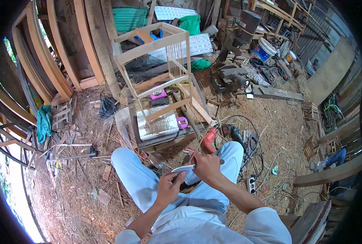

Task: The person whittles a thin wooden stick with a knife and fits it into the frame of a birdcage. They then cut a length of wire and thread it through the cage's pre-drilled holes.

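Observation:
Above my lap, my right hand (pixel 207 166) is wrapped round the dark handle of a knife. The knife's pale blade (pixel 183 168) points left, towards my left hand (pixel 171 185). My left hand is closed at the blade, its thumb and fingers pressed together near the metal; whether it pinches the blade or a small piece is too small to tell. A thin reddish-brown stick (pixel 194 156) rises beside the knife at my right hand. Just beyond my knees stands a wooden frame with thin vertical rods (pixel 177 55), on a low bench (pixel 148 143).
A red power drill (pixel 209 140) lies by my right knee, near a dark power tool (pixel 234 134) and cables. Pink tape measures (pixel 182 122) rest on the bench. A power strip (pixel 251 185) is at the right. Curved wooden pieces (pixel 87 44) lean at the back left.

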Tool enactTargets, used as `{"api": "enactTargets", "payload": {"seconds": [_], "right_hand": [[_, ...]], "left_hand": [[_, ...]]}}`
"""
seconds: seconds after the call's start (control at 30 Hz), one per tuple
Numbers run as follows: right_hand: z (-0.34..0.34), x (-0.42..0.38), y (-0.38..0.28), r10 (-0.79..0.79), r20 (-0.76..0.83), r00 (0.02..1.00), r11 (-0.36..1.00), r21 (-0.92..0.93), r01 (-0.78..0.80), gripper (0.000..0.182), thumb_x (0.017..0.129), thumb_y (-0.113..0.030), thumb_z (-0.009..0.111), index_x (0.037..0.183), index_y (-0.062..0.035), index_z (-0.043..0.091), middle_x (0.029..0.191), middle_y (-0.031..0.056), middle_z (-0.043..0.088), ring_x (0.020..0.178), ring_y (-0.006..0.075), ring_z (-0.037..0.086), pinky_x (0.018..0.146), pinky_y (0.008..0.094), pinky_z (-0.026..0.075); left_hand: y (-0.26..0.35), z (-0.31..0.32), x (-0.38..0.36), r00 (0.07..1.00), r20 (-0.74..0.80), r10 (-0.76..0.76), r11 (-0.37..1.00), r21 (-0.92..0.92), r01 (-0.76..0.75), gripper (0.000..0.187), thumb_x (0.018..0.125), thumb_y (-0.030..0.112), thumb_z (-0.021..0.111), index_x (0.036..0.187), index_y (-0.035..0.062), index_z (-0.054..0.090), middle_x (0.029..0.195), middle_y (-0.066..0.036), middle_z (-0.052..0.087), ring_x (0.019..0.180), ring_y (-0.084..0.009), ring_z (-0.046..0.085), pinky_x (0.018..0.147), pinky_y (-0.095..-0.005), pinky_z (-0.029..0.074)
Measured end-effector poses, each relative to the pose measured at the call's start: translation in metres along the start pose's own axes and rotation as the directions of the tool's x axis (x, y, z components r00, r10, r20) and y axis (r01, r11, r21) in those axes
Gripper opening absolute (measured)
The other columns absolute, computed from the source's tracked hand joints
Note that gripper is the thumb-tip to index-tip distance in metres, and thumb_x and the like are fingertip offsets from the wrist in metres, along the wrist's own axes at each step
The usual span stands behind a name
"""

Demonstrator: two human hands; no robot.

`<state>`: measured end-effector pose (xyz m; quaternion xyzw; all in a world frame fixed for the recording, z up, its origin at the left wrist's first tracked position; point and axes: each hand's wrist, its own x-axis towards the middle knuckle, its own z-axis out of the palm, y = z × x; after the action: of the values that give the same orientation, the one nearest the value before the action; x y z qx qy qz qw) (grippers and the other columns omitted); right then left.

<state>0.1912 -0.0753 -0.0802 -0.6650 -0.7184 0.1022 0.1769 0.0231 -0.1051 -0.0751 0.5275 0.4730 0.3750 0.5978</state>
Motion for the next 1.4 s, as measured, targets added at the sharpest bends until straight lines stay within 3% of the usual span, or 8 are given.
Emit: {"api": "enactTargets", "payload": {"seconds": [0.2, 0.33, 0.4, 0.53, 0.8, 1.03, 1.27, 1.4], "right_hand": [[-0.011, 0.035, 0.043, 0.322, -0.153, 0.934, 0.943, -0.035, -0.330, 0.009, 0.074, -0.015, 0.065, 0.081, -0.0092, 0.067, 0.064, 0.0156, 0.064, 0.054, 0.0325, 0.060, 0.051, 0.0421, 0.047], [-0.035, 0.038, 0.049, 0.229, 0.048, 0.972, 0.722, 0.662, -0.202, 0.024, 0.087, -0.023, 0.061, 0.098, -0.0032, 0.068, 0.053, 0.0028, 0.052, 0.041, 0.0130, 0.041, 0.040, 0.0288, 0.033], [-0.054, 0.033, 0.042, 0.056, 0.389, 0.920, -0.204, 0.906, -0.370, 0.026, 0.091, -0.019, 0.056, 0.105, 0.0001, 0.064, 0.050, -0.0055, 0.037, 0.040, 0.0031, 0.027, 0.036, 0.0226, 0.018], [-0.044, 0.036, 0.034, 0.140, 0.300, 0.944, -0.003, 0.953, -0.303, 0.019, 0.091, -0.017, 0.058, 0.099, -0.0002, 0.062, 0.054, -0.0062, 0.039, 0.042, 0.0015, 0.031, 0.038, 0.0194, 0.019], [-0.040, 0.030, 0.038, 0.011, 0.297, 0.955, -0.267, 0.921, -0.284, 0.017, 0.090, -0.015, 0.059, 0.101, -0.0017, 0.056, 0.069, -0.0020, 0.048, 0.053, 0.0040, 0.042, 0.045, 0.0199, 0.033], [0.014, -0.004, 0.071, 0.055, 0.117, 0.992, 0.862, 0.496, -0.106, 0.040, 0.091, -0.005, 0.051, 0.130, 0.0003, 0.045, 0.081, 0.0124, 0.060, 0.070, 0.0132, 0.057, 0.064, 0.0311, 0.047], [-0.051, -0.002, 0.025, 0.034, 0.133, 0.990, 0.448, 0.884, -0.134, 0.049, 0.086, 0.000, 0.059, 0.132, 0.0000, 0.042, 0.105, 0.0101, 0.063, 0.079, 0.0157, 0.061, 0.070, 0.0298, 0.052], [-0.039, -0.002, 0.009, -0.220, -0.328, 0.919, 0.823, 0.443, 0.356, 0.036, 0.081, -0.004, 0.066, 0.114, 0.0008, 0.052, 0.092, 0.0131, 0.064, 0.074, 0.0234, 0.065, 0.063, 0.0335, 0.051]], "left_hand": [[-0.006, -0.003, -0.012, 0.998, 0.035, 0.055, 0.986, 0.153, -0.060, 0.026, 0.092, 0.014, 0.057, 0.114, 0.0017, 0.062, 0.088, -0.006, 0.066, 0.076, -0.0064, 0.053, 0.069, -0.0191, 0.042], [-0.022, -0.006, -0.011, 0.993, -0.013, 0.116, 0.993, 0.021, -0.116, 0.024, 0.091, 0.011, 0.057, 0.113, 0.0031, 0.062, 0.088, -0.008, 0.067, 0.073, -0.0082, 0.056, 0.066, -0.0212, 0.045], [-0.016, -0.010, -0.007, 0.993, -0.014, 0.119, 0.992, 0.045, -0.118, 0.024, 0.091, 0.010, 0.057, 0.114, 0.0036, 0.062, 0.086, -0.007, 0.066, 0.070, -0.0089, 0.057, 0.063, -0.0223, 0.046], [-0.005, -0.011, -0.007, 0.991, 0.073, 0.113, 0.973, 0.194, -0.125, 0.029, 0.093, 0.006, 0.053, 0.121, -0.0007, 0.056, 0.083, -0.005, 0.060, 0.061, -0.0054, 0.049, 0.053, -0.0219, 0.045], [0.027, -0.023, 0.002, 0.926, 0.277, -0.255, 0.776, -0.514, 0.367, 0.036, 0.093, 0.008, 0.052, 0.130, 0.0083, 0.051, 0.078, 0.000, 0.050, 0.055, -0.0031, 0.035, 0.048, -0.0174, 0.030], [0.013, -0.027, 0.012, 0.946, 0.242, -0.217, 0.658, -0.680, 0.324, 0.041, 0.093, 0.010, 0.052, 0.133, 0.0063, 0.045, 0.079, -0.003, 0.050, 0.054, -0.0058, 0.036, 0.045, -0.0181, 0.028], [0.027, -0.029, 0.015, 0.941, 0.259, -0.217, 0.688, -0.644, 0.336, 0.041, 0.094, 0.013, 0.051, 0.134, 0.0087, 0.043, 0.076, -0.001, 0.046, 0.053, -0.0039, 0.034, 0.042, -0.0166, 0.026], [0.029, -0.030, 0.016, 0.938, 0.269, -0.219, 0.695, -0.632, 0.344, 0.042, 0.095, 0.014, 0.050, 0.136, 0.0095, 0.042, 0.075, 0.000, 0.044, 0.051, -0.0026, 0.031, 0.040, -0.0145, 0.023]]}}
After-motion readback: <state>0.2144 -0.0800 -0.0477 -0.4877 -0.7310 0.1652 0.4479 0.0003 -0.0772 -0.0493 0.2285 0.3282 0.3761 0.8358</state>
